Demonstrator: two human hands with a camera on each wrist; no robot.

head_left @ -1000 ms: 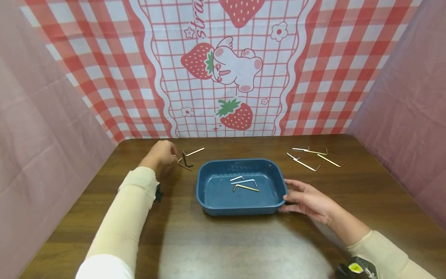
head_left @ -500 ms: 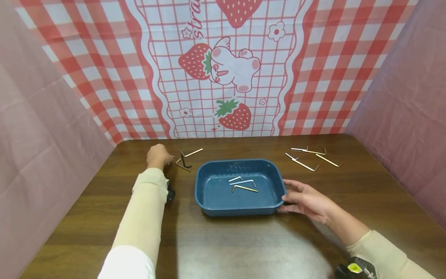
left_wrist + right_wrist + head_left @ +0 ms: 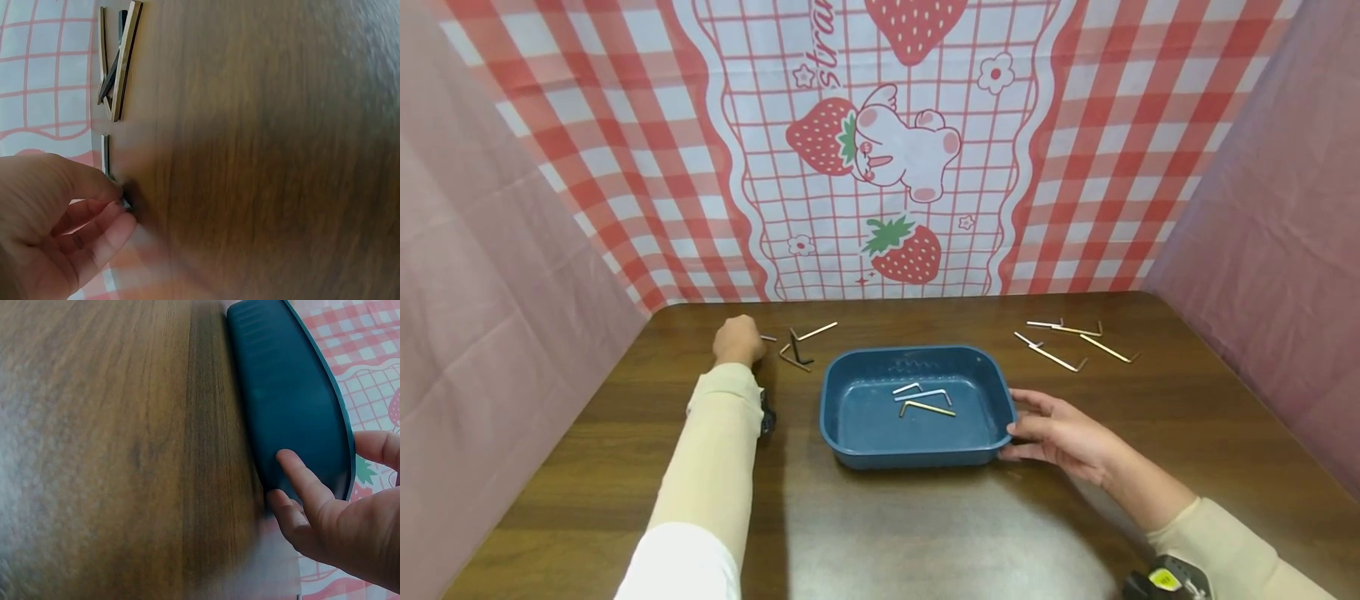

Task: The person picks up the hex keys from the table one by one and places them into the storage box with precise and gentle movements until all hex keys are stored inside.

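Observation:
At the table's far left my left hand (image 3: pixel 738 340) is palm down, fingers hidden in the head view. In the left wrist view its thumb and fingertips pinch the lower end of a silver Allen key (image 3: pixel 105 154) on the wood. Just right of that hand lie a black Allen key (image 3: pixel 797 348), a bronze one (image 3: pixel 794 359) and a gold one (image 3: pixel 817 331), crossing or close together. My right hand (image 3: pixel 1067 435) holds the right end of a blue tray (image 3: pixel 917 458), with fingers against its outer wall and rim. Three Allen keys (image 3: pixel 929 407) lie inside the tray.
Several more Allen keys (image 3: pixel 1054 357) lie spread at the back right of the wooden table (image 3: pixel 880 533). A strawberry-print cloth (image 3: pixel 895 167) hangs along the back edge, and pink cloth (image 3: pixel 1247 217) closes off both sides.
My left hand has shifted slightly left and turned over, so its fingers no longer show in the head view. The right hand and tray have stayed in place.

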